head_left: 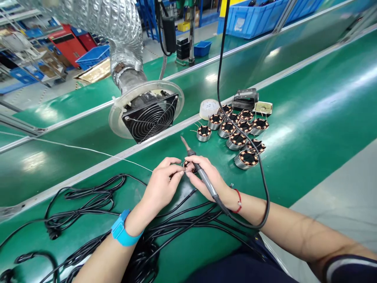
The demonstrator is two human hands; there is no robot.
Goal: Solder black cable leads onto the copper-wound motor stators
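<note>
My right hand (210, 177) is closed around a soldering iron (205, 179), whose tip points up and away from me. My left hand (163, 182) pinches a thin wire at its fingertips, close to the fingers of the right. Between the two hands sits a small motor stator (186, 164) with copper windings, mostly hidden by fingers. A thin pale strand (88, 147) runs in from the left edge and disappears behind the left hand. To the right of the hands, several more copper-wound stators (237, 140) stand grouped on the green bench (297, 157).
A fume fan (153, 122) on a silver duct (103, 19) hangs ahead of my left hand. Black cables (85, 208) sprawl across the front and left. The iron's cord (219, 70) loops down at right. A tape roll (209, 109) stands behind the stators.
</note>
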